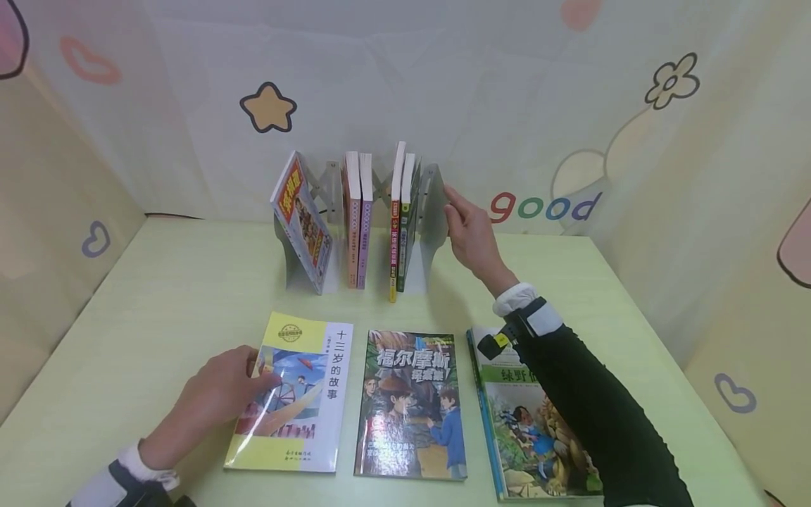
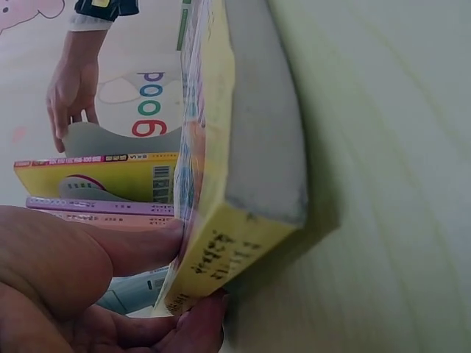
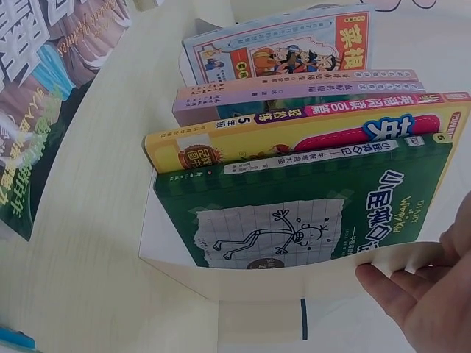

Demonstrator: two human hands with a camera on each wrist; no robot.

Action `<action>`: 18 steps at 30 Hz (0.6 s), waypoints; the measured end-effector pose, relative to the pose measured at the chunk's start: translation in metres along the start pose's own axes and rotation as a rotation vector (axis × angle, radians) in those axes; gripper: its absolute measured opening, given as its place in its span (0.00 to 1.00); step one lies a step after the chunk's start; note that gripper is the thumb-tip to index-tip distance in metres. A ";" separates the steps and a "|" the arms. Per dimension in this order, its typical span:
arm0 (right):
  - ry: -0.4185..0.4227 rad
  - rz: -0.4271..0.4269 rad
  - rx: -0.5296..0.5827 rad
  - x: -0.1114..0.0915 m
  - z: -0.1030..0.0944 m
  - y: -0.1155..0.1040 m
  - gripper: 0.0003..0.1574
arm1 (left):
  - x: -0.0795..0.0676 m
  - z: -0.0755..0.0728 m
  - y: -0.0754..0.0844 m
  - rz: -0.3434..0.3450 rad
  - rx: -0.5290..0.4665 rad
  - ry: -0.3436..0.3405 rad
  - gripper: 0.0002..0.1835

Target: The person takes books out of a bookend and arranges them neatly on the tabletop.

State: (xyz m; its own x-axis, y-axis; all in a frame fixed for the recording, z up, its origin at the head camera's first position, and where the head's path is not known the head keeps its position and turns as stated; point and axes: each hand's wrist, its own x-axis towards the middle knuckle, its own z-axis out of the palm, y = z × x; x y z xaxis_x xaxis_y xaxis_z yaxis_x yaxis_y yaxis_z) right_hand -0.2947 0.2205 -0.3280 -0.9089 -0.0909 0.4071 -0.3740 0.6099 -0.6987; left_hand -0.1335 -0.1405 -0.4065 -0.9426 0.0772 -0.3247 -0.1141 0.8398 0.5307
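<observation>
My left hand [image 1: 218, 387] pinches the left edge of a yellow-and-white paperback book [image 1: 338, 422], its cover face up. In the left wrist view the thumb lies along the cover and a fingertip sits under the spine. My right hand [image 1: 472, 232] reaches to a grey expandable book rack [image 1: 434, 208], its fingers touching the outer side of the right end panel. Within the rack stand a leaning picture-covered book [image 1: 304, 218], a pink and a purple book [image 1: 364, 239], a yellow book [image 1: 395, 246] and a green book [image 3: 294, 213].
A comic-style book [image 1: 412, 408] lies face up in the middle front. Right of it lies a stack of books [image 1: 538, 429], partly covered by my right sleeve [image 1: 595, 401]. A printed curtain [image 1: 405, 84] hangs behind and beside the pale table [image 1: 158, 296].
</observation>
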 end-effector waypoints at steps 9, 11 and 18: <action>0.004 -0.005 -0.002 0.000 -0.001 0.001 0.33 | -0.002 -0.002 0.004 0.003 0.018 -0.001 0.34; 0.005 -0.009 -0.004 0.000 -0.001 0.001 0.33 | -0.002 -0.003 0.005 0.001 0.025 -0.001 0.32; 0.001 -0.021 -0.005 0.000 0.000 0.002 0.32 | 0.001 -0.004 0.005 -0.005 0.111 0.017 0.38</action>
State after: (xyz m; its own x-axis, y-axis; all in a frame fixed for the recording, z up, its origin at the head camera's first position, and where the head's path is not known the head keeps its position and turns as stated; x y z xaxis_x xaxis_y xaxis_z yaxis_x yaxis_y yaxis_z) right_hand -0.2954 0.2221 -0.3292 -0.9006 -0.1027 0.4223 -0.3920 0.6117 -0.6871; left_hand -0.1363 -0.1386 -0.4010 -0.9473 0.0644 -0.3137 -0.0845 0.8946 0.4388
